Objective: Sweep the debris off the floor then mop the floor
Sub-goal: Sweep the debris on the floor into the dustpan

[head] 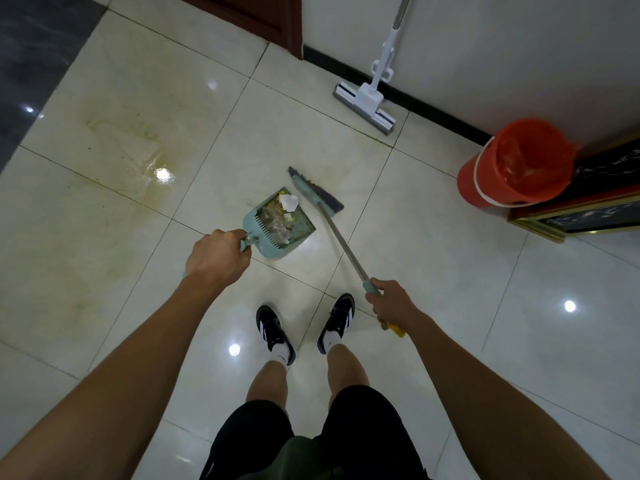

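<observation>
Your left hand (216,259) is wrapped tight around the dustpan's handle, knuckles up, fingers fully curled. The teal dustpan (277,228) sits on the pale tiled floor (433,244) right off that fist, and it's loaded: debris (282,216) of wrappers and a crumpled white scrap piled inside. Your right hand (393,303) is clenched on the broom (332,221) near the top of its metal shaft, a yellow end poking out behind the palm. The broom head rests on the floor just beyond the dustpan's open mouth, bristles facing away from it. Farther past the dustpan, a white mop (372,84) leans against the wall. To the dustpan's right, well apart, stands a red bin (516,164) with a red liner. Left of the dustpan, yellowish stains (121,143) streak the tiles.
</observation>
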Demonstrator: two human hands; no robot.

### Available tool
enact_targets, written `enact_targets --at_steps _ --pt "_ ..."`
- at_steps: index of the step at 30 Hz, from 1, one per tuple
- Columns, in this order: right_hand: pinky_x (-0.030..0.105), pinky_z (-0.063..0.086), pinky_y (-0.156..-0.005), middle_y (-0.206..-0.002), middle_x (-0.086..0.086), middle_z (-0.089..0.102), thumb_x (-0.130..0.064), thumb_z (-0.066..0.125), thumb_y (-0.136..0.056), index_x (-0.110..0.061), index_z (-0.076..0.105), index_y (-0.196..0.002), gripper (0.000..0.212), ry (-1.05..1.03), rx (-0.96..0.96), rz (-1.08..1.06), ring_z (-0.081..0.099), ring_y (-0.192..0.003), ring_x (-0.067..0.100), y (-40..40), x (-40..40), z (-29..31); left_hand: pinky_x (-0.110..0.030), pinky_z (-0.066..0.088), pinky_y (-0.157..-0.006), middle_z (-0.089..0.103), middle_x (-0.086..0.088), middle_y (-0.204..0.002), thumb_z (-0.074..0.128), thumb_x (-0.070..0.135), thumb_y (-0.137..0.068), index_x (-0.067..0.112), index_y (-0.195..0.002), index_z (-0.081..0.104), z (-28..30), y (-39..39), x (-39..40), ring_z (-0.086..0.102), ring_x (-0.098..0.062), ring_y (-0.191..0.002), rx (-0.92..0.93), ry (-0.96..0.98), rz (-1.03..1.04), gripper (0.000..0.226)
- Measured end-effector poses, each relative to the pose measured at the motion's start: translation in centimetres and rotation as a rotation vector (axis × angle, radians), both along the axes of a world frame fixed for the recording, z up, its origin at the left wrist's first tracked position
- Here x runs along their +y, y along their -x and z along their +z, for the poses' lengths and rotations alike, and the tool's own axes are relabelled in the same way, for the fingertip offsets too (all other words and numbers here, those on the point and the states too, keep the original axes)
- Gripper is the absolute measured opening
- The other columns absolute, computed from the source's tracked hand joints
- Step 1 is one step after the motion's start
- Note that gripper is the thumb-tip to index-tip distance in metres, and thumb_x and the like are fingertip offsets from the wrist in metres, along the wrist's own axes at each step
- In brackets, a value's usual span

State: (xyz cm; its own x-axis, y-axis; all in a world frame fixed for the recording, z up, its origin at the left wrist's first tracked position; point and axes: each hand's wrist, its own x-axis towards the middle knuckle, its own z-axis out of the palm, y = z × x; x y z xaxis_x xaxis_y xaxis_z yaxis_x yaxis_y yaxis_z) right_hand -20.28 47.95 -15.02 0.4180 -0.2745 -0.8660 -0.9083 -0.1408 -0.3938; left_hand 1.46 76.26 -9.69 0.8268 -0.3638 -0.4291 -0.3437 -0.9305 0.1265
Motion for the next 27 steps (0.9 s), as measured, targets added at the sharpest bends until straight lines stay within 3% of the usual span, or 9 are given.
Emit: enact_targets --at_steps 4,7,10,17,27 --pt "0.027 0.045 -0.046 -0.062 0.008 0.057 -0.020 0.060 -0.096 -0.023 0.054 -0.140 0.044 -0.151 0.002 -0.143 0.047 -0.046 0.017 1.5 1.4 1.4 -0.037 0.053 -0.065 0.065 -0.010 -0.083 0.053 0.036 -0.095 0.023 -0.111 0.069 -0.3 -0.3 0.1 0.061 -0.034 -0.074 -0.002 0.005 0.002 0.027" --pt "0.028 0.044 -0.048 -0.062 0.007 0.058 -0.030 0.064 -0.094 -0.040 0.070 -0.112 0.022 -0.233 -0.032 -0.223 0.047 -0.049 0.018 2.8 2.1 2.7 -0.037 0.051 -0.067 0.065 -0.012 -0.086 0.052 0.037 -0.095 0.023 -0.112 0.069 -0.4 -0.1 0.2 0.062 -0.036 -0.077 -0.005 0.009 -0.007 0.028" --pt "0.027 0.042 -0.047 -0.063 0.009 0.059 -0.030 0.065 -0.092 -0.044 0.075 -0.096 0.018 -0.247 -0.041 -0.264 0.046 -0.048 0.019 3.3 2.3 3.9 -0.039 0.053 -0.070 0.065 -0.013 -0.088 0.051 0.036 -0.095 0.022 -0.111 0.069 -0.3 0.4 0.6 0.063 -0.037 -0.080 0.002 0.012 -0.005 0.028" --pt "0.026 0.045 -0.043 -0.057 0.007 0.059 -0.014 0.060 -0.093 -0.025 0.063 -0.131 0.040 -0.089 -0.084 -0.113 0.048 -0.044 0.016 0.8 3.4 5.4 -0.034 0.046 -0.066 0.066 -0.012 -0.091 0.051 0.035 -0.095 0.021 -0.110 0.068 0.6 1.4 1.7 0.062 -0.035 -0.081 0.015 0.015 0.016 0.027" --pt "0.024 0.047 -0.041 -0.079 0.011 0.064 -0.018 0.057 -0.091 -0.021 0.052 -0.143 0.052 0.146 -0.055 0.040 0.052 -0.047 0.017 0.7 4.8 4.8 -0.033 0.046 -0.066 0.066 -0.009 -0.091 0.051 0.037 -0.095 0.025 -0.113 0.069 1.1 1.7 4.8 0.057 -0.030 -0.077 0.018 -0.012 0.077 0.029"
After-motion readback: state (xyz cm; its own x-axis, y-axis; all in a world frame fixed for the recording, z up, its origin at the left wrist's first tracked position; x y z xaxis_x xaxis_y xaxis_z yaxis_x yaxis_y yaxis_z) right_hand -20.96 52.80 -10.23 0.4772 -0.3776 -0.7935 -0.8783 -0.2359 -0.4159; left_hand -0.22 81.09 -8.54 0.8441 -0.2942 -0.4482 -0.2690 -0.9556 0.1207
